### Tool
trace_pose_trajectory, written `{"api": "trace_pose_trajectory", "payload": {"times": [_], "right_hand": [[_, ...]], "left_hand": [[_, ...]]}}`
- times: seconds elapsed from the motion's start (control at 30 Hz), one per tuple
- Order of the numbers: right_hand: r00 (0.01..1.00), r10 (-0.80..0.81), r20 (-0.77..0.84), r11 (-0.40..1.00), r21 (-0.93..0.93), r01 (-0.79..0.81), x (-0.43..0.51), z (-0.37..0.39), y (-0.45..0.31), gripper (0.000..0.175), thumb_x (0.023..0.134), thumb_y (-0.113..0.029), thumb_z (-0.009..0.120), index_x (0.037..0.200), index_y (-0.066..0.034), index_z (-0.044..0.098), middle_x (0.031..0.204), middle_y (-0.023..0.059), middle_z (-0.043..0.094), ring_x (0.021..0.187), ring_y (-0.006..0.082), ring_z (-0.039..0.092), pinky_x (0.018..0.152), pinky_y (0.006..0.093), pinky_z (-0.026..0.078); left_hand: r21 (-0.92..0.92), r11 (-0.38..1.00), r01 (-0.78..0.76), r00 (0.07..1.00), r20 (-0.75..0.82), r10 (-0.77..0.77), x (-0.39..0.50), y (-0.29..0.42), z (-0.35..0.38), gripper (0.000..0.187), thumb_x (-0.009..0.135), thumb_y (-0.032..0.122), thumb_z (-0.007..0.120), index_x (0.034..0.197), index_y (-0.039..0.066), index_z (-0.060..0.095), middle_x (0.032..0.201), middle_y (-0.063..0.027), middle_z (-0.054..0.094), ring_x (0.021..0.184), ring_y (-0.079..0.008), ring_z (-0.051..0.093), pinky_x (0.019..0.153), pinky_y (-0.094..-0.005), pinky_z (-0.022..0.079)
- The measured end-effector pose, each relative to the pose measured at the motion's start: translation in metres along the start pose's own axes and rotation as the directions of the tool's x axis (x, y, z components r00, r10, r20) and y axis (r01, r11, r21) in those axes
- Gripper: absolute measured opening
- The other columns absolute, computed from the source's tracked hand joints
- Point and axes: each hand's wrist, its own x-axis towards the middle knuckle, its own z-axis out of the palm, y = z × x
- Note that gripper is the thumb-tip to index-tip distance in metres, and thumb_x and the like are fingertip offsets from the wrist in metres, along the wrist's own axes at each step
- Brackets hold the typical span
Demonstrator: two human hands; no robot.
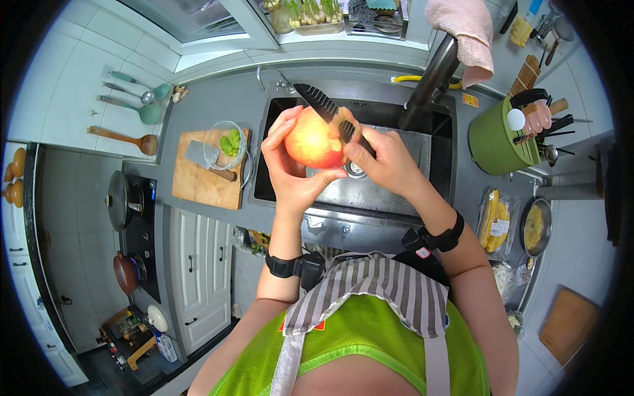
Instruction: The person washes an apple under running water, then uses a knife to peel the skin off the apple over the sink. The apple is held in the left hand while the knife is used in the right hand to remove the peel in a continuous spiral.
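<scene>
My left hand [290,180] cups a large red-and-yellow apple [309,138] from the left and below, above the sink [376,193]. In my right hand [389,161] is a dark knife [319,101] with a ridged blade, pointing up and to the left across the fruit's upper right side. A strip of peel [344,116] lies against the blade, partly over it. My right thumb rests close to the apple's right side. The fingers hide most of the knife's handle, and the edge under the peel cannot be seen.
Left of the sink, a wooden cutting board [185,168] bears a cleaver [198,154] and a glass bowl [240,128] with green pieces. A faucet [428,81] rises behind the sink. At right stand a green utensil holder [490,138], bagged bananas [495,218] and a metal bowl [536,227].
</scene>
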Motion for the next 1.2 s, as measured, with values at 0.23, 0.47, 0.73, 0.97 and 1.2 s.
{"api": "trace_pose_trajectory", "payload": {"times": [0.23, 0.47, 0.73, 0.97, 1.2], "right_hand": [[0.994, 0.095, 0.052, 0.994, 0.044, -0.097, 0.001, -0.002, -0.007, 0.044, 0.091, -0.046, 0.059, 0.09, -0.0016, 0.064, 0.052, 0.0118, 0.051, 0.044, 0.0208, 0.05, 0.046, 0.0315, 0.038], [0.987, 0.12, 0.106, 0.991, 0.051, -0.126, 0.005, -0.009, -0.009, 0.044, 0.092, -0.045, 0.057, 0.088, -0.0009, 0.064, 0.053, 0.0121, 0.051, 0.045, 0.0185, 0.048, 0.046, 0.0317, 0.038], [0.996, 0.021, 0.082, 0.996, 0.081, -0.028, 0.002, -0.01, -0.014, 0.042, 0.092, -0.044, 0.057, 0.087, -0.0021, 0.06, 0.057, 0.0115, 0.054, 0.05, 0.0227, 0.055, 0.05, 0.0329, 0.041], [0.999, 0.036, 0.029, 0.996, 0.077, -0.038, -0.001, -0.005, -0.014, 0.043, 0.092, -0.045, 0.057, 0.09, -0.0016, 0.06, 0.056, 0.0112, 0.053, 0.05, 0.0227, 0.056, 0.05, 0.0329, 0.041], [0.97, 0.216, 0.116, 0.956, 0.175, -0.234, -0.002, -0.006, -0.011, 0.046, 0.094, -0.044, 0.055, 0.09, 0.0016, 0.061, 0.052, 0.0102, 0.049, 0.047, 0.0186, 0.052, 0.048, 0.0324, 0.039]], "left_hand": [[0.288, 0.955, 0.068, 0.998, -0.03, -0.062, -0.003, 0.009, 0.0, 0.107, 0.051, 0.038, 0.091, 0.136, 0.007, 0.036, 0.135, -0.0161, 0.04, 0.125, -0.0305, 0.044, 0.103, -0.0417, 0.039], [0.551, 0.831, -0.079, 0.988, 0.154, -0.007, 0.002, 0.021, -0.007, 0.105, 0.059, 0.045, 0.085, 0.139, 0.002, 0.032, 0.135, -0.0185, 0.041, 0.123, -0.0347, 0.044, 0.103, -0.0431, 0.038], [0.271, 0.947, 0.173, 0.977, 0.076, -0.201, -0.001, 0.03, -0.006, 0.102, 0.067, 0.047, 0.08, 0.14, 0.0, 0.028, 0.137, -0.0194, 0.041, 0.124, -0.0329, 0.044, 0.103, -0.0418, 0.037], [0.368, 0.929, 0.038, 0.995, 0.071, -0.069, -0.006, 0.021, -0.003, 0.101, 0.065, 0.044, 0.083, 0.139, 0.002, 0.029, 0.137, -0.0204, 0.039, 0.125, -0.0337, 0.043, 0.104, -0.0424, 0.038], [0.342, 0.927, -0.156, 0.988, 0.057, 0.145, -0.002, 0.013, 0.003, 0.1, 0.06, 0.034, 0.088, 0.137, 0.007, 0.029, 0.14, -0.0222, 0.036, 0.127, -0.0329, 0.042, 0.103, -0.0425, 0.041]]}}
